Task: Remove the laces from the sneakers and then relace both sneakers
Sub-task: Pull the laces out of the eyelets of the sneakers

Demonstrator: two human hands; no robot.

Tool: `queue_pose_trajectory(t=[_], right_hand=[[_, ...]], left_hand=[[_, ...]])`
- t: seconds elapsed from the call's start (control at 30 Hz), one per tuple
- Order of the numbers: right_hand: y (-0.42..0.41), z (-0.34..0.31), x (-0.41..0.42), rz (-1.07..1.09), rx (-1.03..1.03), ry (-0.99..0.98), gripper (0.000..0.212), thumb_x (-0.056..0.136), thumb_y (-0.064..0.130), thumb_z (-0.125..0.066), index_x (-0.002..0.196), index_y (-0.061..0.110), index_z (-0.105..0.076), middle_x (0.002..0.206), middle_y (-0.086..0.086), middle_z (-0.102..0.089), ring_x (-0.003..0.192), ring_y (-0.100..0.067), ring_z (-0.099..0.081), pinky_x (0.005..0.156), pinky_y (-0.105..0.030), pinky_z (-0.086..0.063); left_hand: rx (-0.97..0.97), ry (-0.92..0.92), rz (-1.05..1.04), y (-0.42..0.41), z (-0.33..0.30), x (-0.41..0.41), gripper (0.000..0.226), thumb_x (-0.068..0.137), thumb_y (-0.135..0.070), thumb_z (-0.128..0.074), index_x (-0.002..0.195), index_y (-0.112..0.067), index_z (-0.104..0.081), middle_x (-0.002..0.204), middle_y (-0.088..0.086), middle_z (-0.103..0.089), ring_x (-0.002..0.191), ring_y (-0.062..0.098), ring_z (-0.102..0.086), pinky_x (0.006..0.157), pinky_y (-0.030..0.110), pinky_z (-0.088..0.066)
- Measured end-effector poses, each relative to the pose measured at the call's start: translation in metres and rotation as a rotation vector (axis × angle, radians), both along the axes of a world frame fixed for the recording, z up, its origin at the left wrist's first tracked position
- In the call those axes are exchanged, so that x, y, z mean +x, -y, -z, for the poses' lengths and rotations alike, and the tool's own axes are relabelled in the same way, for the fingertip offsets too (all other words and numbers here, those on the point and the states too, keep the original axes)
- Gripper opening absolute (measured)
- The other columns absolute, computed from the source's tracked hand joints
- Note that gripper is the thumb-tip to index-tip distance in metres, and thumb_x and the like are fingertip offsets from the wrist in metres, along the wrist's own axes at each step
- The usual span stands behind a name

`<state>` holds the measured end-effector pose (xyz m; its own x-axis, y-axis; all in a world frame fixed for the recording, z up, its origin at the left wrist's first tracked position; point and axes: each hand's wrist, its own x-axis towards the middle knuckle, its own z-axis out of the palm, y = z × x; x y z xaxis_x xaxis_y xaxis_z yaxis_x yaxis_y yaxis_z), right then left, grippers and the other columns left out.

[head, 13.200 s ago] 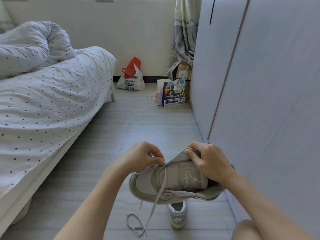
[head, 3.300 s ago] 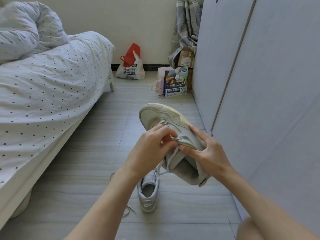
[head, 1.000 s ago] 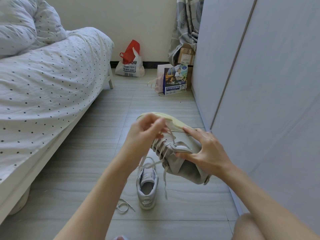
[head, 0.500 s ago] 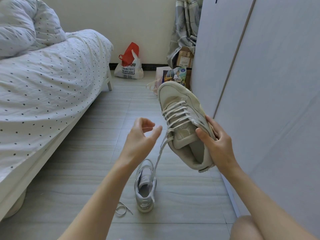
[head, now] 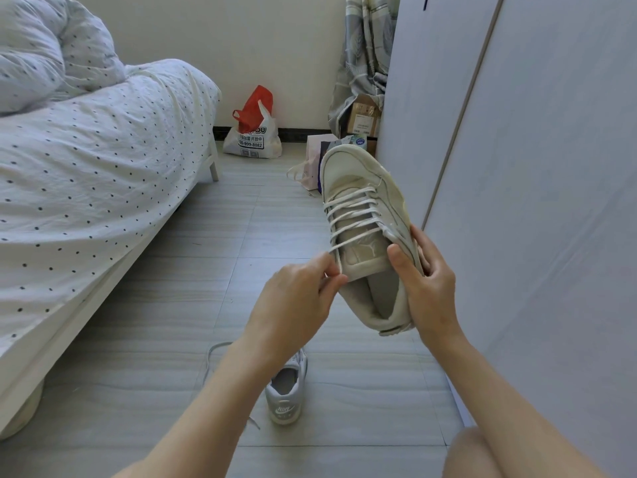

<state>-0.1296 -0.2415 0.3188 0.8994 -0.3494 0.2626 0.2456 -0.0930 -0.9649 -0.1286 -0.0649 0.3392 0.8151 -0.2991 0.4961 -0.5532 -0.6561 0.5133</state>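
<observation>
Your right hand grips the beige sneaker by its collar, thumb on the tongue edge, fingers curled round the outer side, holding it in the air with the toe pointing away and up. Lace runs in rows across the eyelets. Your left hand sits at the sneaker's near-left edge, thumb and fingertips closed together in a pinch; they seem to hold the lace end where it leaves the lowest row, but the strand inside the pinch is hidden. Right of the held sneaker, the wardrobe stands very near its sole side, little room there. Left of the sneaker is bare tiled floor up to the bed edge, well apart from it. Below the sneaker, on the floor, the second sneaker lies heel toward you, partly behind your left forearm, with a loose lace trailing just left of it. Beyond the held sneaker's toe, a paper bag is partly covered by it; further left by the wall, a red-and-white plastic bag.
</observation>
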Motion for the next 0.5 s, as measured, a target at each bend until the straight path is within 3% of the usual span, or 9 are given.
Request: queue_pose_trajectory(t=[0.07, 0.17, 0.23, 0.3, 0.33, 0.43, 0.5], right_hand=[[0.0, 0.001, 0.0, -0.009, -0.022, -0.001, 0.081, 0.064, 0.057, -0.067, 0.136, 0.024, -0.048, 0.126, 0.009, -0.059, 0.115, -0.005, -0.056, 0.099, -0.032, -0.048], [0.0, 0.002, 0.001, -0.02, 0.013, -0.009, 0.083, 0.061, 0.06, -0.066, 0.135, 0.026, -0.048, 0.125, 0.009, -0.06, 0.115, -0.007, -0.057, 0.097, -0.031, -0.048], [0.001, 0.001, 0.001, -0.03, 0.06, -0.01, 0.085, 0.059, 0.06, -0.066, 0.135, 0.024, -0.049, 0.125, 0.01, -0.06, 0.114, -0.005, -0.058, 0.096, -0.028, -0.049], [0.001, 0.0, 0.001, -0.046, 0.087, -0.005, 0.085, 0.06, 0.059, -0.065, 0.135, 0.023, -0.05, 0.124, 0.011, -0.061, 0.11, -0.001, -0.059, 0.094, -0.024, -0.05], [0.0, 0.0, 0.001, -0.057, 0.087, 0.0, 0.083, 0.06, 0.058, -0.065, 0.134, 0.023, -0.051, 0.122, 0.013, -0.062, 0.108, 0.001, -0.06, 0.091, -0.021, -0.051], [-0.002, 0.001, 0.0, -0.095, 0.065, -0.006, 0.08, 0.061, 0.056, -0.066, 0.133, 0.024, -0.051, 0.121, 0.014, -0.062, 0.107, 0.001, -0.06, 0.091, -0.021, -0.051], [-0.003, 0.001, 0.0, -0.128, 0.026, -0.013, 0.081, 0.061, 0.057, -0.073, 0.133, 0.025, -0.052, 0.123, 0.012, -0.062, 0.111, -0.001, -0.059, 0.092, -0.023, -0.051]], left_hand=[[0.09, -0.019, 0.033, 0.0, -0.001, -0.003, 0.026, 0.093, -0.034, -0.053, 0.082, -0.014, -0.065, 0.06, -0.008, -0.063, 0.059, 0.01, -0.06, 0.064, 0.032, -0.05], [0.075, -0.027, 0.023, -0.002, -0.005, -0.005, 0.042, 0.092, -0.044, -0.051, 0.067, -0.014, -0.069, 0.064, -0.005, -0.068, 0.06, 0.013, -0.063, 0.064, 0.035, -0.052], [-0.103, -0.075, -0.088, -0.007, -0.008, 0.0, 0.038, 0.089, -0.042, -0.056, 0.067, -0.014, -0.067, 0.061, -0.003, -0.066, 0.056, 0.011, -0.061, 0.059, 0.029, -0.052], [-0.266, -0.172, -0.158, -0.012, -0.012, 0.007, 0.019, 0.084, -0.039, -0.064, 0.077, -0.021, -0.064, 0.069, -0.008, -0.065, 0.063, 0.002, -0.06, 0.061, 0.014, -0.049], [-0.308, -0.256, -0.149, -0.012, -0.013, 0.008, 0.015, 0.082, -0.037, -0.066, 0.083, -0.023, -0.063, 0.074, -0.009, -0.065, 0.068, 0.001, -0.062, 0.065, 0.014, -0.05], [-0.431, -0.472, -0.095, -0.007, -0.01, 0.01, 0.012, 0.083, -0.028, -0.068, 0.086, -0.018, -0.062, 0.081, -0.002, -0.067, 0.074, 0.015, -0.066, 0.074, 0.038, -0.057], [-0.483, -0.497, -0.11, -0.005, -0.01, 0.01, 0.007, 0.084, -0.019, -0.065, 0.081, -0.016, -0.059, 0.079, 0.0, -0.066, 0.071, 0.018, -0.066, 0.071, 0.043, -0.057]])
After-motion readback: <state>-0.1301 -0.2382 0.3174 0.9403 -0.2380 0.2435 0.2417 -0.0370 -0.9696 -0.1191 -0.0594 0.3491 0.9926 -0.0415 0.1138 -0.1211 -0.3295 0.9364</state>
